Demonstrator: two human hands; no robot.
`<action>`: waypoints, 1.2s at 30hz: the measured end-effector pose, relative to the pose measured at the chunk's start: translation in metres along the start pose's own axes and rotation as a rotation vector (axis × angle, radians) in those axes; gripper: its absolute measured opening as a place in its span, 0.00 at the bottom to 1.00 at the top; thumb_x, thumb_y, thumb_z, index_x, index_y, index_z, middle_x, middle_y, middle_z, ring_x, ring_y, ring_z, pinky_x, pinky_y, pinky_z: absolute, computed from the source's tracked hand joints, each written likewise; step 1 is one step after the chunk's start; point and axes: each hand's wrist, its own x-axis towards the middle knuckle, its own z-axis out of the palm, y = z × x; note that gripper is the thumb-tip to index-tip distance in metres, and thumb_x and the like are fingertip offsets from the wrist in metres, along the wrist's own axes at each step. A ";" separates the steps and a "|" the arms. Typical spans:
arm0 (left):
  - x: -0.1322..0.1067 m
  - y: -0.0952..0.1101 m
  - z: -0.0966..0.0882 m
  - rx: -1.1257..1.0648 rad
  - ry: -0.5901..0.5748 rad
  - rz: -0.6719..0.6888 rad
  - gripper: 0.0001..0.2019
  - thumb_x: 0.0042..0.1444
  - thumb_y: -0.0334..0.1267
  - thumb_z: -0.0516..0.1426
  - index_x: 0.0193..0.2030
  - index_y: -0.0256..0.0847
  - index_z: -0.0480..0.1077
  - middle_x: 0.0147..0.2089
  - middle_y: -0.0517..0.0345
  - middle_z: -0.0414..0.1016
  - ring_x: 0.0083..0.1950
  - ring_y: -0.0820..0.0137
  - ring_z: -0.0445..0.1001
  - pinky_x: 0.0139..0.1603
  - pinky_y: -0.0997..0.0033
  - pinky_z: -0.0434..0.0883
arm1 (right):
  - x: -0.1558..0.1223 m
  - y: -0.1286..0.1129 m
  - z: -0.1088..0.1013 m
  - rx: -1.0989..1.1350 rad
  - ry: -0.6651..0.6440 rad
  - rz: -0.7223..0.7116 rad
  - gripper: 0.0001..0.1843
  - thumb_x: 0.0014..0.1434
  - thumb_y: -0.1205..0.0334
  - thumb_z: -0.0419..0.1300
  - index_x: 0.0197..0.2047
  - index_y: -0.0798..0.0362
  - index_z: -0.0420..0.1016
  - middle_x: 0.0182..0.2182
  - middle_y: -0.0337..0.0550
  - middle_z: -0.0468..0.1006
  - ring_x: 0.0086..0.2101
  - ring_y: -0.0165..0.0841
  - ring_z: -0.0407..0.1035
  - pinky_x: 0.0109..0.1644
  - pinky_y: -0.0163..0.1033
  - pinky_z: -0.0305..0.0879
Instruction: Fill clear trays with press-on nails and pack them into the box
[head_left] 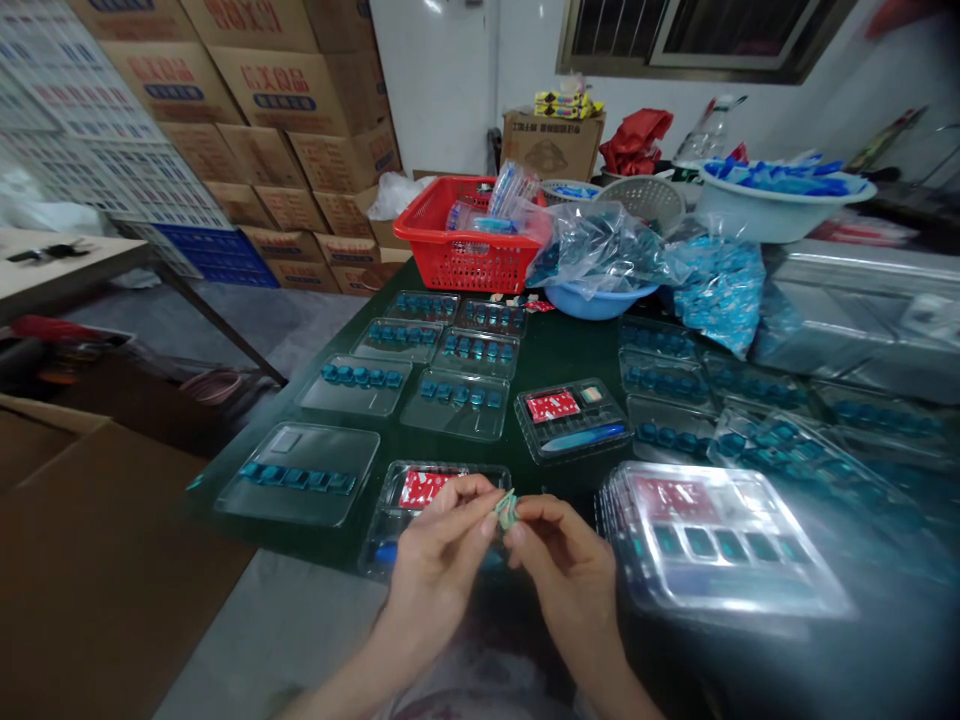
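Left hand (pixel 433 565) and right hand (pixel 568 570): both grips clamped on small teal packet (pixel 507 509), long axis near upright, top tipped toward right hand.

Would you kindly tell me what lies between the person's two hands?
In the head view, a small teal piece lies between the left hand and the right hand, held at the fingertips of both.
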 end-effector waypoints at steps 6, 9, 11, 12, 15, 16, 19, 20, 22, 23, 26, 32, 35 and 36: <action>-0.009 -0.004 0.011 0.115 0.027 0.223 0.20 0.56 0.26 0.51 0.54 0.48 0.67 0.47 0.52 0.65 0.47 0.67 0.67 0.46 0.71 0.66 | 0.001 0.003 0.000 0.042 0.068 0.082 0.05 0.52 0.64 0.62 0.32 0.52 0.69 0.29 0.37 0.73 0.31 0.28 0.68 0.34 0.32 0.66; -0.007 0.000 0.006 0.059 0.005 0.155 0.17 0.57 0.28 0.51 0.51 0.48 0.69 0.47 0.52 0.66 0.47 0.66 0.67 0.47 0.70 0.66 | 0.001 0.000 -0.001 0.022 0.056 0.089 0.05 0.53 0.62 0.61 0.32 0.53 0.70 0.26 0.35 0.72 0.26 0.26 0.66 0.30 0.30 0.64; -0.002 0.002 0.000 -0.014 0.028 0.045 0.12 0.56 0.31 0.53 0.45 0.46 0.73 0.46 0.53 0.67 0.44 0.67 0.69 0.43 0.71 0.68 | 0.002 -0.002 -0.001 0.028 0.034 0.080 0.05 0.53 0.62 0.61 0.31 0.53 0.69 0.24 0.34 0.70 0.24 0.24 0.64 0.29 0.29 0.62; 0.001 0.003 -0.003 -0.064 0.031 -0.013 0.10 0.56 0.33 0.55 0.43 0.44 0.74 0.45 0.53 0.68 0.41 0.68 0.70 0.40 0.72 0.69 | 0.002 -0.003 -0.001 0.034 0.016 0.077 0.05 0.53 0.62 0.62 0.31 0.53 0.69 0.24 0.34 0.70 0.23 0.24 0.63 0.28 0.29 0.61; 0.010 0.004 -0.012 -0.192 -0.078 -0.162 0.08 0.54 0.37 0.57 0.39 0.40 0.75 0.41 0.52 0.70 0.31 0.73 0.70 0.31 0.75 0.70 | 0.003 -0.004 0.000 0.051 -0.032 0.097 0.05 0.53 0.63 0.62 0.30 0.53 0.69 0.23 0.34 0.70 0.22 0.23 0.62 0.27 0.29 0.60; 0.012 0.004 -0.014 -0.211 -0.129 -0.195 0.08 0.54 0.38 0.57 0.38 0.39 0.75 0.38 0.53 0.71 0.29 0.74 0.69 0.29 0.75 0.69 | 0.003 -0.004 -0.001 0.060 -0.042 0.107 0.05 0.52 0.62 0.62 0.30 0.54 0.69 0.23 0.34 0.71 0.22 0.24 0.63 0.26 0.29 0.60; 0.014 0.006 -0.016 -0.249 -0.167 -0.247 0.09 0.54 0.39 0.57 0.38 0.39 0.75 0.31 0.55 0.73 0.28 0.75 0.69 0.28 0.77 0.68 | 0.002 -0.002 -0.002 0.100 -0.072 0.131 0.05 0.53 0.61 0.61 0.32 0.54 0.72 0.24 0.36 0.73 0.23 0.26 0.64 0.27 0.31 0.61; 0.014 0.006 -0.016 -0.283 -0.148 -0.250 0.09 0.54 0.38 0.57 0.39 0.38 0.75 0.29 0.56 0.73 0.28 0.74 0.70 0.29 0.76 0.69 | 0.002 -0.001 -0.002 0.118 -0.077 0.132 0.05 0.54 0.61 0.61 0.33 0.54 0.72 0.24 0.36 0.73 0.23 0.26 0.64 0.28 0.32 0.62; 0.012 0.008 -0.014 -0.364 -0.105 -0.235 0.07 0.52 0.37 0.59 0.37 0.37 0.74 0.28 0.57 0.73 0.29 0.72 0.72 0.30 0.75 0.70 | 0.001 0.002 -0.002 0.152 -0.087 0.128 0.06 0.55 0.62 0.60 0.36 0.54 0.73 0.23 0.36 0.73 0.23 0.26 0.64 0.30 0.33 0.62; 0.011 0.009 -0.014 -0.398 -0.085 -0.218 0.06 0.52 0.36 0.59 0.36 0.37 0.73 0.29 0.57 0.73 0.28 0.72 0.73 0.30 0.74 0.71 | 0.001 0.004 -0.002 0.169 -0.089 0.126 0.06 0.55 0.62 0.60 0.36 0.54 0.73 0.24 0.36 0.73 0.23 0.26 0.64 0.30 0.34 0.62; 0.008 0.010 -0.014 -0.439 -0.077 -0.192 0.04 0.51 0.34 0.59 0.33 0.36 0.71 0.28 0.58 0.73 0.28 0.71 0.73 0.32 0.72 0.71 | 0.000 0.007 -0.001 0.167 -0.078 0.112 0.05 0.54 0.63 0.61 0.36 0.53 0.74 0.24 0.36 0.73 0.22 0.26 0.64 0.29 0.33 0.62; 0.010 0.009 -0.024 -0.407 -0.250 -0.357 0.09 0.54 0.39 0.58 0.40 0.36 0.70 0.29 0.56 0.74 0.29 0.74 0.70 0.25 0.78 0.62 | 0.000 0.001 0.002 -0.019 -0.043 0.052 0.02 0.54 0.63 0.61 0.33 0.51 0.73 0.26 0.34 0.71 0.23 0.25 0.63 0.28 0.31 0.61; 0.013 0.009 -0.029 -0.405 -0.308 -0.359 0.08 0.54 0.39 0.57 0.36 0.36 0.69 0.29 0.57 0.73 0.29 0.76 0.68 0.26 0.79 0.61 | -0.002 -0.003 0.004 -0.089 -0.056 -0.018 0.03 0.56 0.64 0.58 0.33 0.51 0.73 0.28 0.36 0.71 0.24 0.25 0.63 0.28 0.31 0.61; 0.013 0.009 -0.029 -0.418 -0.307 -0.363 0.07 0.54 0.38 0.58 0.35 0.36 0.69 0.29 0.57 0.72 0.29 0.76 0.68 0.26 0.79 0.61 | -0.003 -0.004 0.004 -0.097 -0.069 -0.041 0.04 0.57 0.64 0.57 0.34 0.51 0.73 0.30 0.37 0.71 0.25 0.25 0.64 0.29 0.31 0.62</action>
